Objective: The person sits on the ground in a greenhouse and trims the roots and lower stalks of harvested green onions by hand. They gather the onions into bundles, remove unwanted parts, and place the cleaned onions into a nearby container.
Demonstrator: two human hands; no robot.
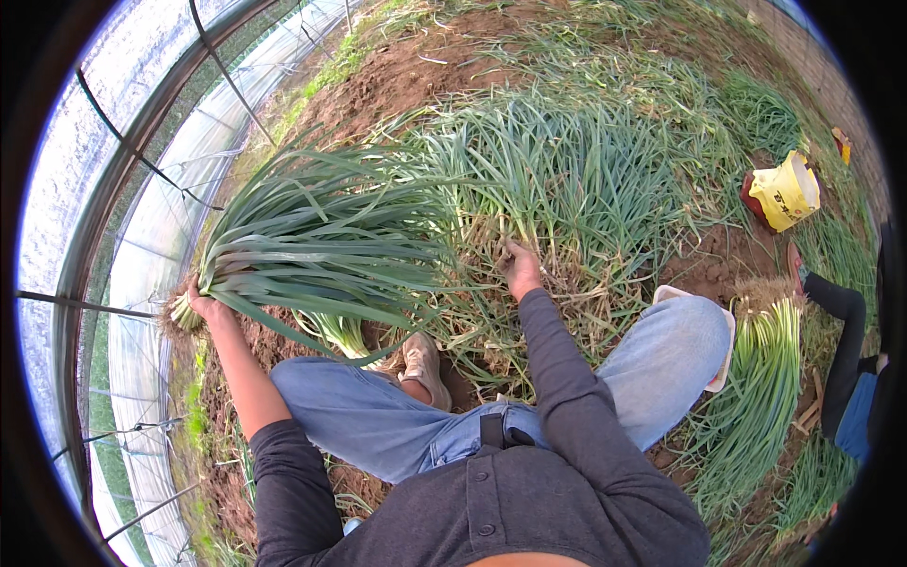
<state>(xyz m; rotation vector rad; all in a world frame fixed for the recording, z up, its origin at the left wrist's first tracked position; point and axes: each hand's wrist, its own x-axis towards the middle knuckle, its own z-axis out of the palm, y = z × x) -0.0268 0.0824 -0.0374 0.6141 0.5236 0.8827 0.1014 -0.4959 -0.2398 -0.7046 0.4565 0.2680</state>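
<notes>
My left hand [203, 301] is closed around the white stems of a large bunch of green onions [305, 241]. Its roots with soil stick out to the left of the hand, and the long leaves spread to the right. My right hand [519, 269] is at the root end of a wide pile of green onions [567, 163] lying on the ground; its fingers are at a thin stem, and whether they grip it is unclear. Below the held leaves, pale stems of another bunch [344, 333] lie near my shoe [424, 365].
A tied-looking row of green onions [758, 383] lies right of my knee, beside a white plastic crate [724, 354]. A yellow printed bag [785, 191] stands farther right. A person's dark-clad limb [847, 312] is at the right edge. Plastic greenhouse sheeting on metal hoops [134, 142] curves along the left.
</notes>
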